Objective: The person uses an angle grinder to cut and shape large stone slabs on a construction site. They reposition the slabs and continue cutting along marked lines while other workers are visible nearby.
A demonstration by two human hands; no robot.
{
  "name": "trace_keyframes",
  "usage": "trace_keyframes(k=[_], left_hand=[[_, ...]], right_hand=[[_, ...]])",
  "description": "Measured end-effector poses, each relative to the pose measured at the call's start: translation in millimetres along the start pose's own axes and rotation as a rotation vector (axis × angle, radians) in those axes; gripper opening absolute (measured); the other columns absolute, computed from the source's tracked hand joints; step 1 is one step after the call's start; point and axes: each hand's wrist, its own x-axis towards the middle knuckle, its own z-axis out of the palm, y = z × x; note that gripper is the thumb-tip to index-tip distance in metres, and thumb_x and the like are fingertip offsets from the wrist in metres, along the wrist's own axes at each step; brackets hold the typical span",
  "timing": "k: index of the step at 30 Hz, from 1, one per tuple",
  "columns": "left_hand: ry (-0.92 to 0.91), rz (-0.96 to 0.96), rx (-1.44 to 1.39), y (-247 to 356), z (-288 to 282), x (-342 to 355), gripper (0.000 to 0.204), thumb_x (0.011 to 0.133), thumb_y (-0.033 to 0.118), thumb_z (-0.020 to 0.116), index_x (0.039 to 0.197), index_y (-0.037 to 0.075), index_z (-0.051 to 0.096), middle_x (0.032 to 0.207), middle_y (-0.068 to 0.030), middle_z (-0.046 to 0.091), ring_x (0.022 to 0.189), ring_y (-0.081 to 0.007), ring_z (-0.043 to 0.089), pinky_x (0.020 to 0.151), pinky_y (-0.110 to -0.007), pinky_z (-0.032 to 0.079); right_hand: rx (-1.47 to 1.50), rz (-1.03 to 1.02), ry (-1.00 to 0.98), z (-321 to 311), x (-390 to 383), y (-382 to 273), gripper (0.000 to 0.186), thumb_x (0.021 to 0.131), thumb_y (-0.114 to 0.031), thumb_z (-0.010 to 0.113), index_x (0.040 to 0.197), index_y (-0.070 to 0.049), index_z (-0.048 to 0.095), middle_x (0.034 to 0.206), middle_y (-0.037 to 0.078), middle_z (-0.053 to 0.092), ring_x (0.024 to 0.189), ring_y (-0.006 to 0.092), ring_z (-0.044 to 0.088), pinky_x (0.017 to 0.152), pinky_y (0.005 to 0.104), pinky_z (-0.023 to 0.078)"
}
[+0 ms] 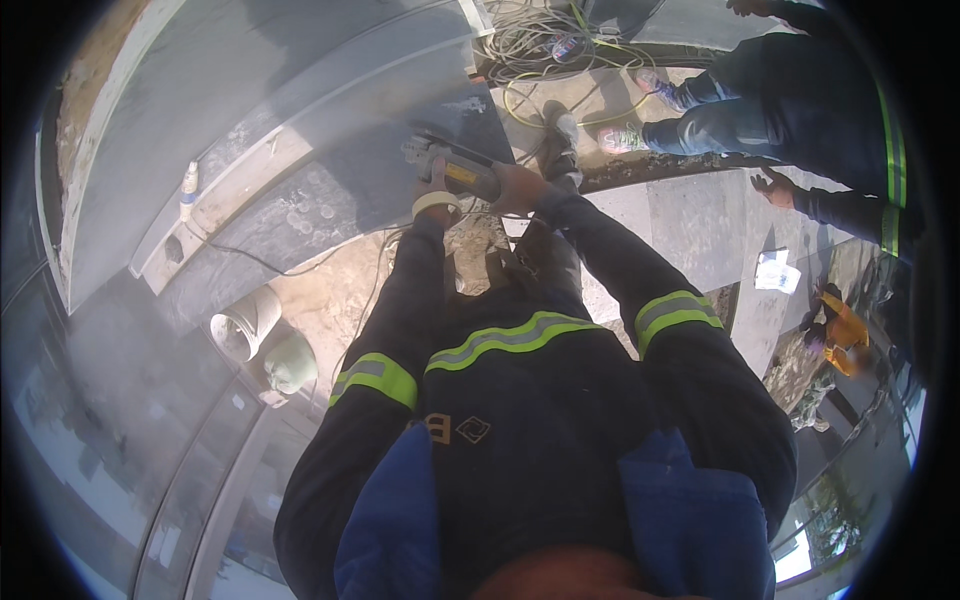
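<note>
Two hands were on it in the head view: the left hand closed around the front of an angle grinder, the right hand wrapped around its rear. There sat the tool, bridging both hands above the dark slab, which spread ahead of them and leftward. Pale smudges marked the slab left of the left hand, but no finished cut could be made out, so the job looked under way, not complete. Whether the disc was touching or spinning, I couldn't tell; how much remained was equally unclear. Out left of the hands stood a white bottle; nearer the body, left again, a white bucket. Beyond the hands, slightly right, lay tangled cables.
</note>
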Motion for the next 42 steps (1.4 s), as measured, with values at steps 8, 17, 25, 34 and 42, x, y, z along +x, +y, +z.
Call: trace_keyframes(k=[8,17,25,34,42], left_hand=[[0.019,0.019,-0.101,2,8,-10,0.057,0.096,0.042,0.074,0.128,-0.003,0.059,0.113,-0.014,0.071,0.096,-0.0231,0.07,0.078,-0.038,0.058],[-0.06,-0.018,-0.128,-3,15,-23,0.059,0.097,0.042,0.073,0.132,-0.002,0.056,0.116,-0.0136,0.07,0.097,-0.0224,0.07,0.077,-0.035,0.059],[-0.033,-0.054,-0.079,-6,-6,9,0.066,0.095,0.05,0.072,0.133,-0.002,0.056,0.122,-0.0141,0.068,0.098,-0.0247,0.069,0.081,-0.04,0.057],[-0.023,-0.066,0.035,3,28,-43,0.063,0.098,0.046,0.071,0.135,-0.002,0.055,0.122,-0.014,0.068,0.102,-0.0251,0.068,0.079,-0.041,0.055],[-0.018,-0.097,-0.099,-11,5,3,0.066,0.095,0.045,0.074,0.132,-0.006,0.053,0.122,-0.0187,0.066,0.105,-0.031,0.07,0.084,-0.044,0.059]], right_hand=[[-0.022,-0.01,-0.016,-5,-8,-1,0.066,0.067,-0.035,0.086,0.115,0.001,0.058,0.104,0.023,0.07,0.1,0.0401,0.069,0.085,0.0474,0.054],[-0.008,0.004,-0.016,-5,-21,11,0.07,0.066,-0.038,0.086,0.116,0.001,0.057,0.101,0.025,0.07,0.097,0.0413,0.07,0.082,0.0479,0.055],[0.003,0.018,-0.03,-2,-2,-4,0.07,0.066,-0.036,0.085,0.118,0.002,0.056,0.103,0.025,0.07,0.099,0.0414,0.07,0.083,0.0474,0.055],[-0.06,0.053,-0.029,-7,-39,18,0.071,0.067,-0.039,0.084,0.119,0.001,0.057,0.103,0.026,0.071,0.1,0.0428,0.069,0.085,0.0476,0.055],[0.0,-0.029,0.027,4,-10,14,0.068,0.066,-0.036,0.083,0.117,0.001,0.058,0.101,0.026,0.071,0.098,0.0429,0.07,0.083,0.048,0.055]])
